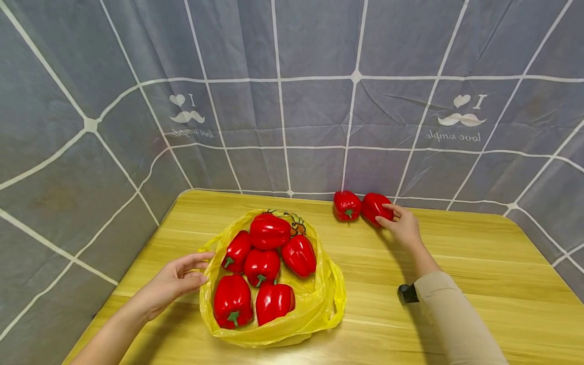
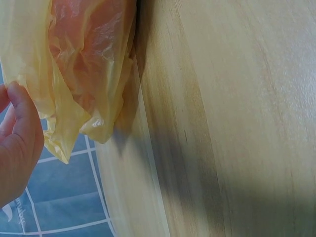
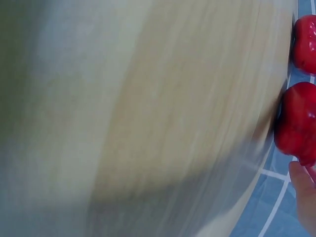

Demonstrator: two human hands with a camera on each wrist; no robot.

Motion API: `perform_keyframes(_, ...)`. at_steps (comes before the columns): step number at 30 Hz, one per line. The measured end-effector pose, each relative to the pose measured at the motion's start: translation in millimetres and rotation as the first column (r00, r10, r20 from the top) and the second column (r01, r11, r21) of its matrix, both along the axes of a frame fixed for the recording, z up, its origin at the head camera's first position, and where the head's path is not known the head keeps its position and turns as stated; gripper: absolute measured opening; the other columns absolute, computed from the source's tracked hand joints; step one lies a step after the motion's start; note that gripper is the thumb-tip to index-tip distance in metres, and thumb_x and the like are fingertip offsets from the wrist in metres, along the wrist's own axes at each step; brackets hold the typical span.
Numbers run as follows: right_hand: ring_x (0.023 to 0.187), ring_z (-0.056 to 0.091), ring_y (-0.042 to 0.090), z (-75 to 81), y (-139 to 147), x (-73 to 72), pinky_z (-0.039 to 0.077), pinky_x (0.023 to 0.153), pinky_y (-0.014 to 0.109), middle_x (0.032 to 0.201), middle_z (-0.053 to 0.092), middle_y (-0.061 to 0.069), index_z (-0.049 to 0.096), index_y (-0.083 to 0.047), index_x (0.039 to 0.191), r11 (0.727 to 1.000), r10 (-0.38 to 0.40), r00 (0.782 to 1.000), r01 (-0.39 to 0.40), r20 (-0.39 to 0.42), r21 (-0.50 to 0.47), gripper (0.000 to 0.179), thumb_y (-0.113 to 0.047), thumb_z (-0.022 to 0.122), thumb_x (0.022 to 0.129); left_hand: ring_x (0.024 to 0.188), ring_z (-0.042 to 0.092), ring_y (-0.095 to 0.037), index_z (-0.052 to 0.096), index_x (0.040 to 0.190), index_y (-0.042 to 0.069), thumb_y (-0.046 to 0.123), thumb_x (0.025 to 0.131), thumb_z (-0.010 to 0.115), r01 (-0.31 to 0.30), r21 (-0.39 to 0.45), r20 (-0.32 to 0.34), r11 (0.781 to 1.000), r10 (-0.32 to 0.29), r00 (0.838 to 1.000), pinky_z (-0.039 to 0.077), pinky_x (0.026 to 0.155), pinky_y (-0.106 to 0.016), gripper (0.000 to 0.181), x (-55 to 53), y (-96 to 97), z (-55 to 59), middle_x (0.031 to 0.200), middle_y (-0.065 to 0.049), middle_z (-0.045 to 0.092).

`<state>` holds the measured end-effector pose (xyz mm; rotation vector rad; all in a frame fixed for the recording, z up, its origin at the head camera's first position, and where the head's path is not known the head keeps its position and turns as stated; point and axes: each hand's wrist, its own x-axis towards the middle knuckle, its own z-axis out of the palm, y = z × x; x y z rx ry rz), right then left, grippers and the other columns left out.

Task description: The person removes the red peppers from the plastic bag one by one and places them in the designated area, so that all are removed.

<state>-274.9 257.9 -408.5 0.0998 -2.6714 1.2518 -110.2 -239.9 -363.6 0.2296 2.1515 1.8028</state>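
Note:
A yellow plastic bag (image 1: 330,289) stands with its mouth wide, several red bell peppers (image 1: 262,267) with green stems inside it. At the bag's left rim, my left hand (image 1: 171,284) pinches the plastic between thumb and fingers; the left wrist view shows the fingertips (image 2: 15,91) on the bag's thin film (image 2: 89,84). Toward the back of the table, my right hand (image 1: 403,226) grips a red bell pepper (image 1: 375,207) by its right side. Another red pepper (image 1: 347,206) sits just left of it. In the right wrist view, the thumb (image 3: 298,177) meets the pepper's end.
All this rests on a wooden table (image 1: 479,268). A grey-blue curtain (image 1: 315,111) with white lines hangs behind the table's back edge and along its left side. A small black device (image 1: 407,293) shows at my right sleeve (image 1: 456,314).

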Motion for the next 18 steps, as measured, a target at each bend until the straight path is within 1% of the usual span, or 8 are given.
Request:
perform_keyframes(3, 0.111, 0.050, 0.045, 0.3, 0.6, 0.6, 0.044, 0.089, 0.051, 0.125, 0.050, 0.030, 0.056, 0.005, 0.123, 0.999, -0.004, 1.000, 0.005, -0.016, 0.032, 0.044, -0.013, 0.068, 0.084, 0.093, 0.054, -0.010, 0.043, 0.135, -0.001, 0.009, 0.091, 0.059, 0.003, 0.005, -0.002, 1.000, -0.003, 1.000, 0.050, 0.079, -0.024, 0.047, -0.3, -0.4, -0.5, 0.112, -0.012, 0.045)
perform_keyframes(6, 0.111, 0.047, 0.045, 2.3, 1.6, 2.6, 0.043, 0.088, 0.053, 0.126, 0.050, 0.029, 0.056, 0.004, 0.123, 0.998, -0.003, 1.000, 0.005, -0.028, 0.056, 0.044, -0.012, 0.068, 0.084, 0.093, 0.054, -0.010, 0.044, 0.134, 0.000, 0.009, 0.091, 0.059, 0.010, 0.012, -0.008, 1.000, -0.010, 1.000, 0.051, 0.079, -0.024, 0.047, -0.1, -0.6, -1.0, 0.112, -0.011, 0.046)
perform_keyframes(10, 0.112, 0.045, 0.045, 8.3, 3.0, 5.2, 0.044, 0.088, 0.053, 0.127, 0.049, 0.029, 0.056, 0.005, 0.123, 0.998, 0.009, 0.999, -0.007, -0.036, 0.054, 0.043, -0.010, 0.067, 0.085, 0.093, 0.055, -0.009, 0.046, 0.134, 0.001, 0.008, 0.091, 0.058, 0.020, 0.022, -0.018, 1.000, -0.019, 1.000, 0.051, 0.078, -0.024, 0.045, -0.5, -0.8, -2.1, 0.112, -0.010, 0.046)
perform_keyframes(12, 0.113, 0.045, 0.046, 12.4, 3.5, 5.9, 0.044, 0.089, 0.054, 0.127, 0.048, 0.030, 0.056, 0.005, 0.123, 0.999, 0.019, 0.999, -0.016, -0.050, 0.051, 0.043, -0.010, 0.067, 0.085, 0.092, 0.055, -0.009, 0.047, 0.133, 0.004, 0.007, 0.091, 0.058, 0.020, 0.024, -0.018, 1.000, -0.020, 1.000, 0.051, 0.078, -0.024, 0.044, -0.8, -1.0, -2.8, 0.111, -0.009, 0.047)
perform_keyframes(14, 0.113, 0.045, 0.046, 17.0, 3.7, 6.5, 0.043, 0.089, 0.055, 0.126, 0.049, 0.030, 0.056, 0.006, 0.122, 0.999, 0.030, 0.997, -0.028, -0.066, 0.044, 0.042, -0.009, 0.068, 0.084, 0.092, 0.055, -0.009, 0.048, 0.133, 0.004, 0.007, 0.091, 0.059, 0.017, 0.025, -0.018, 1.000, -0.016, 1.000, 0.051, 0.078, -0.024, 0.044, -1.1, -0.8, -3.1, 0.111, -0.009, 0.047)
perform_keyframes(16, 0.113, 0.045, 0.046, 21.8, 3.9, 6.3, 0.043, 0.090, 0.055, 0.125, 0.049, 0.030, 0.056, 0.006, 0.122, 0.998, 0.041, 0.996, -0.038, -0.082, 0.042, 0.042, -0.009, 0.068, 0.085, 0.092, 0.055, -0.009, 0.046, 0.133, 0.002, 0.007, 0.091, 0.058, 0.015, 0.025, -0.021, 1.000, -0.014, 1.000, 0.051, 0.077, -0.023, 0.044, -1.5, -0.6, -2.9, 0.111, -0.009, 0.047)
perform_keyframes(18, 0.113, 0.046, 0.046, 26.8, 3.3, 6.5, 0.042, 0.090, 0.056, 0.125, 0.050, 0.030, 0.056, 0.006, 0.122, 0.998, 0.050, 0.994, -0.046, -0.092, 0.042, 0.042, -0.010, 0.068, 0.085, 0.092, 0.055, -0.009, 0.043, 0.134, -0.003, 0.007, 0.091, 0.058, 0.016, 0.024, -0.028, 1.000, -0.016, 0.999, 0.051, 0.077, -0.023, 0.047, -2.1, -0.5, -2.8, 0.111, -0.009, 0.047)
